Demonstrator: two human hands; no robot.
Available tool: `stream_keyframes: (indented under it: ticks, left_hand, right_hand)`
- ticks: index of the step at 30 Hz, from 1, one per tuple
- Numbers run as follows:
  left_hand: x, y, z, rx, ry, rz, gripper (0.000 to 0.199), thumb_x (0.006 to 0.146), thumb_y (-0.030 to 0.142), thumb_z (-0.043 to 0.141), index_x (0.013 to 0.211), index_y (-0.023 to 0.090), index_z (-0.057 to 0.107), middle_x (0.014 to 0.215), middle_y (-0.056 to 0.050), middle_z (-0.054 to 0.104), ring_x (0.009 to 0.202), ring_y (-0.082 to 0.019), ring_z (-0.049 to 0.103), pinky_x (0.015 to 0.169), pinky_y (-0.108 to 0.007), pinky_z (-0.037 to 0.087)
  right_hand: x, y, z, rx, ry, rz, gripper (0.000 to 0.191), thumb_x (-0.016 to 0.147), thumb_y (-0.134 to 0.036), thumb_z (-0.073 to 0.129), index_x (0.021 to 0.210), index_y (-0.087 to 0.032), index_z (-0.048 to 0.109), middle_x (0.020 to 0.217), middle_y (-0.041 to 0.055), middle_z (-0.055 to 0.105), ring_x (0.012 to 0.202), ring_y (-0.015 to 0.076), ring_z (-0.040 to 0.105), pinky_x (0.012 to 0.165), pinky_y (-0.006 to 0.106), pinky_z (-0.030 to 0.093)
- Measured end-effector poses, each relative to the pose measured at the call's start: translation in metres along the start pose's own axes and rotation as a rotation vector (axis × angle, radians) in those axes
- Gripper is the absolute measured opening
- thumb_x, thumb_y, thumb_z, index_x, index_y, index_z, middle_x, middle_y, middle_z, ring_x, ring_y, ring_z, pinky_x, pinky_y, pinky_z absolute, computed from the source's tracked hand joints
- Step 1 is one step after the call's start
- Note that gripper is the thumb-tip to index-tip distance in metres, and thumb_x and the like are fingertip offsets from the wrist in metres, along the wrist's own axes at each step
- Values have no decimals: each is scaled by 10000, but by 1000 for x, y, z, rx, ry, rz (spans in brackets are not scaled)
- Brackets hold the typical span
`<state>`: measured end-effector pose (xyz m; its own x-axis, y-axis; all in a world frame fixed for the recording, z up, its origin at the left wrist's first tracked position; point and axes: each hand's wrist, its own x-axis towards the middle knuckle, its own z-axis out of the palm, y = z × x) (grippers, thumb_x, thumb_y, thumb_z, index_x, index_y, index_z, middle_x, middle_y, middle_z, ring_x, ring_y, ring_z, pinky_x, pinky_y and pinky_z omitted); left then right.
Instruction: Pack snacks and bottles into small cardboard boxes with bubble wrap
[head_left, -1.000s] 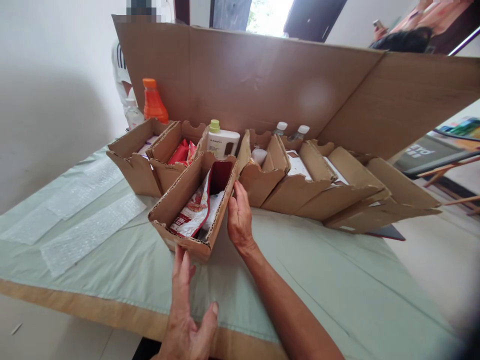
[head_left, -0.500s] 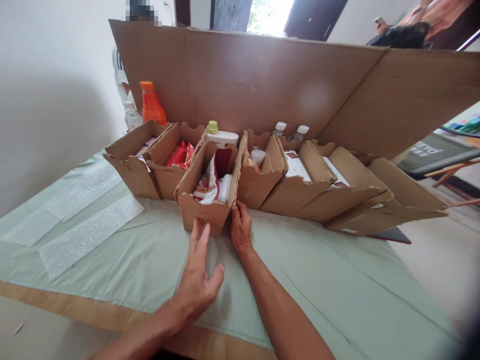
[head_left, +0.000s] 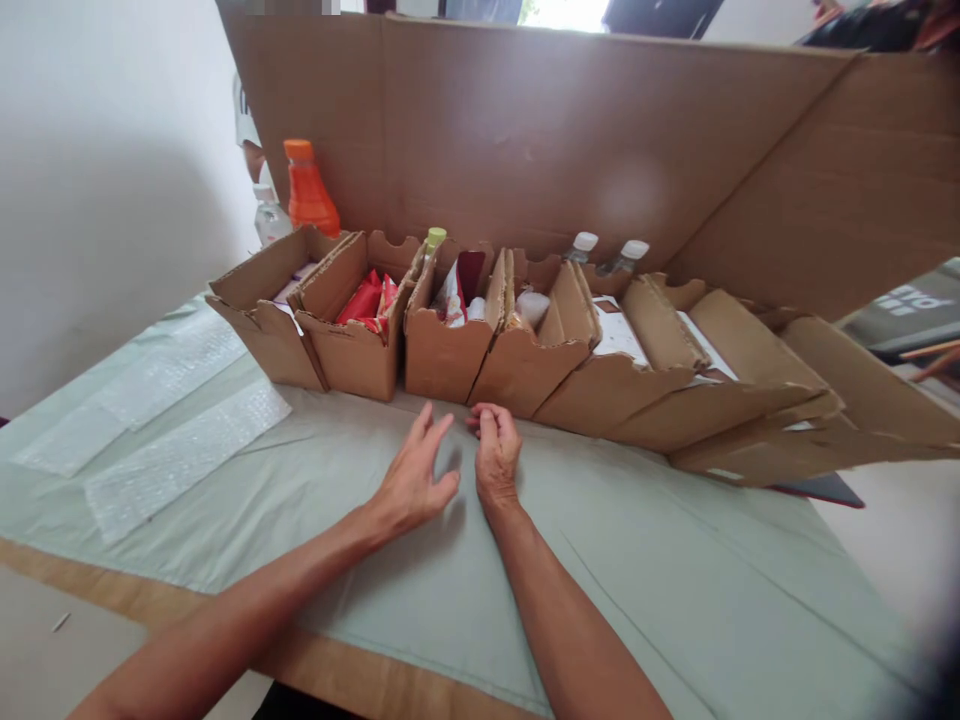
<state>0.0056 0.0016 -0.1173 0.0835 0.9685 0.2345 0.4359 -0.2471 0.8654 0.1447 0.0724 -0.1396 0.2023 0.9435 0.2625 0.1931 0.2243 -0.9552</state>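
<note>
A cardboard bin (head_left: 442, 358) with a red and white packet (head_left: 454, 295) in it stands in a row of several open bins. My left hand (head_left: 416, 475) is just in front of it, fingers apart, holding nothing. To its right, my right hand (head_left: 497, 450) has its fingers curled near the foot of the neighbouring bin (head_left: 517, 372); no object shows in it. Left of the packet's bin is one with red packets (head_left: 364, 300), a narrow gap between them.
Bubble wrap strips (head_left: 184, 455) lie on the green cloth (head_left: 315, 540) at the left. Behind the bins stand an orange bottle (head_left: 309, 190), white-capped bottles (head_left: 583, 246) and a tall cardboard panel (head_left: 525, 130). Part of a person (head_left: 251, 140) shows behind the panel's left edge.
The bin with the red and white packet has moved back into line with the row. Both hands are now off it, my left hand's fingers spread. The camera view has tilted down slightly.
</note>
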Motion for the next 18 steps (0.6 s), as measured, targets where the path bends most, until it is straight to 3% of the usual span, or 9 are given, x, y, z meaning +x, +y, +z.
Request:
stream_keyframes:
  ticks: [3,6,8,10,12,15,18]
  left_hand:
    - [-60,-8,-28,139,25,37,498,861,199,617,1359,212,636,1587,-185,482,1462,-353,479,1170,-595,428]
    - [-116,-17,-56,251,229,56,342,917,183,582,1232,245,698,1456,-148,620,1361,-314,590,1117,-549,506]
    - [-140,-20,-67,294,334,53,296,924,174,593,1183,257,710,1378,-126,676,1315,-298,630,1079,-507,546]
    - [-152,-20,-71,306,386,57,277,922,161,598,1155,257,715,1330,-115,701,1301,-287,643,1050,-465,572]
    - [-154,-19,-71,301,417,67,265,921,149,590,1127,252,721,1310,-113,710,1298,-282,646,1031,-440,583]
    - [-150,-19,-68,282,459,61,247,921,156,584,1106,240,724,1311,-119,709,1264,-285,666,1016,-446,590]
    - [-152,-22,-69,232,512,0,280,931,188,586,1184,228,700,1379,-132,669,1280,-293,649,1055,-472,561]
  right_hand:
    - [-11,-19,3,-15,-83,-67,318,924,-481,491,1006,-209,633,912,78,725,846,224,685,808,370,547]
    - [-17,-55,16,-35,-210,-165,308,922,-409,556,1142,-225,669,904,47,727,825,199,673,806,338,541]
    - [-11,-84,33,-94,-310,-281,412,939,-346,544,1332,-249,620,885,16,717,788,178,663,800,315,535]
    - [2,-110,55,-219,-388,-404,545,938,-284,536,1483,-266,515,862,-4,711,755,177,658,791,315,524]
    - [20,-129,77,-395,-426,-465,556,917,-251,568,1472,-273,540,823,-6,718,731,199,662,757,327,508]
    - [37,-142,98,-576,-429,-478,268,929,-232,575,1139,-254,740,747,21,722,699,229,670,688,320,470]
    - [23,-147,88,-575,-442,-521,209,954,-191,547,955,-237,751,744,21,736,693,208,681,681,295,449]
